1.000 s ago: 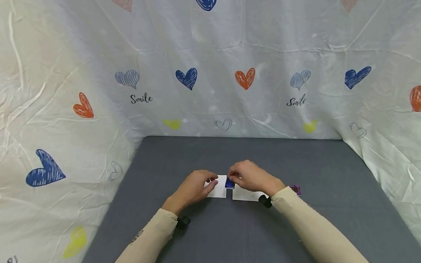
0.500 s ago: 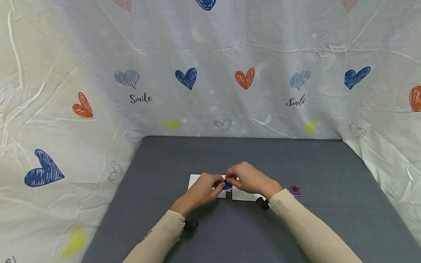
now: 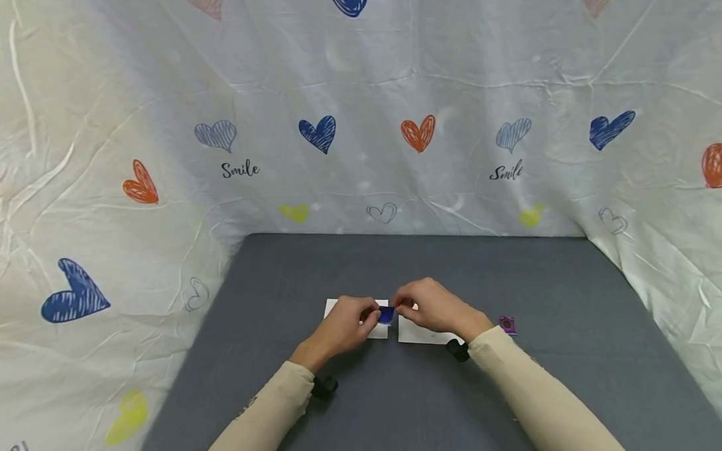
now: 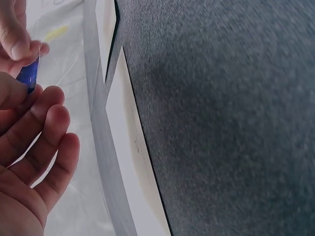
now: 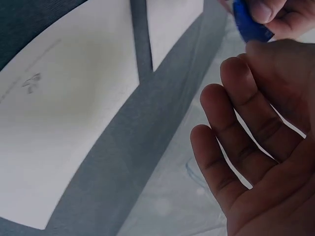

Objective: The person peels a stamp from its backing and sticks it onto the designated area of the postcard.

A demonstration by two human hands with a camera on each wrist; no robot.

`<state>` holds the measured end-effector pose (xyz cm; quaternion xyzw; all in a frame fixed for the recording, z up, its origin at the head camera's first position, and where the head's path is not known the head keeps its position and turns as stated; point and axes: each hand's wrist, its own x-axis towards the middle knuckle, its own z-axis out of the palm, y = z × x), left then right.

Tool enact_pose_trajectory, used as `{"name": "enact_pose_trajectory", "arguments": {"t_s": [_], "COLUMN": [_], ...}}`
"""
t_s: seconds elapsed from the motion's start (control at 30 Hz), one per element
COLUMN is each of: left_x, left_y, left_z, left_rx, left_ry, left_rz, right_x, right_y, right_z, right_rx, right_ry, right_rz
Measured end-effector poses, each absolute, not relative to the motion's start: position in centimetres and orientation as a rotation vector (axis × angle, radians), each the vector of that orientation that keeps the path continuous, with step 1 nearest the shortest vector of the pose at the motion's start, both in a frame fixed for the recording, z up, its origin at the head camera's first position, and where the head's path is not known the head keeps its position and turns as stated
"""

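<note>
A small shiny blue packet (image 3: 386,314) is held up between the two hands, above the white cards. My left hand (image 3: 347,323) pinches its left side between thumb and index finger, and the other fingers curve loosely, as the left wrist view shows. On the opposite edge, the thumb and index fingertips of my right hand (image 3: 432,303) pinch the packet; its remaining fingers are spread and bent in the right wrist view. Under the left hand lies one white card (image 3: 380,332), partly covered by it. A second white card (image 3: 418,334) with faint small marks lies below the right hand.
A purple square packet (image 3: 507,325) with a dark round centre lies on the grey table (image 3: 414,400), right of the right wrist. A narrow gap separates the two cards. Behind the table hangs a pale curtain (image 3: 363,172) printed with hearts.
My left hand has come in from the left and taken hold of the blue packet, which the right hand held earlier. The packet has moved slightly left; the right hand has lately shifted slightly right.
</note>
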<state>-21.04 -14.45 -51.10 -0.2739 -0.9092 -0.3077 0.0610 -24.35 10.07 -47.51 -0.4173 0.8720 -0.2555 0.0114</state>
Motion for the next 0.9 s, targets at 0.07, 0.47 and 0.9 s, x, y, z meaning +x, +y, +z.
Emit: {"name": "enact_pose_trajectory", "arguments": {"t_s": [0.07, 0.47, 0.9], "left_x": [-21.0, -20.9, -20.7], "left_y": [-14.6, -14.3, -14.2], "left_z": [-51.1, -51.3, -51.2], "left_rx": [-0.794, -0.806, -0.663], "left_ry": [-2.757, -2.761, -2.701], "left_rz": [-0.94, -1.034, -0.962], "right_x": [-24.3, -23.5, -23.4], "right_y": [10.4, 9.7, 9.1], "right_z": [-47.8, -49.6, -49.5], "right_rx": [-1.262, -1.144, -1.181], "right_ry": [2.718, 2.629, 2.581], "right_rz": [-0.812, -0.93, -0.972]}}
